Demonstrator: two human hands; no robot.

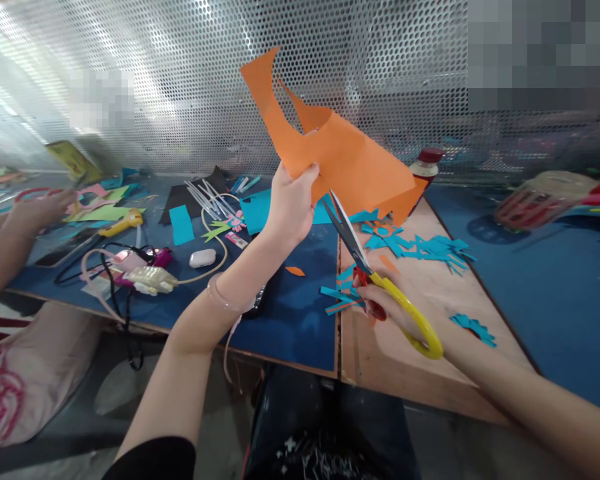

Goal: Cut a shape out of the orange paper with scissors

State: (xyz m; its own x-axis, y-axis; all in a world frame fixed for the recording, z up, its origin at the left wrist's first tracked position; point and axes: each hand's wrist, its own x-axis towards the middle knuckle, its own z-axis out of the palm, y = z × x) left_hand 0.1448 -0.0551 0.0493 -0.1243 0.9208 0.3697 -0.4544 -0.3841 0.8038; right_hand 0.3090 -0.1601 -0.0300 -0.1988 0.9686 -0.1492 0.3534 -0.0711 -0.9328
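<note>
My left hand (294, 203) pinches a large sheet of orange paper (355, 157), raised above the table in front of the perforated metal panel. The sheet has a curved cutout at its upper left and a jagged lower right edge. In my right hand (387, 300) is a pair of scissors (350, 233) with one yellow and one red handle. Their blades point up and left, close to the sheet's lower edge, and stand nearly together. Beneath them lie cut blue paper strips (343, 299) and a small orange paper piece (295, 271).
Blue paper scraps (430, 247) cover part of the wooden strip. Behind the orange sheet stands a red-capped bottle (427, 163). A clear container (540, 200) is at right. An earbud case (203, 258), cables and a phone (69, 247) lie left, near another person's hand (45, 210).
</note>
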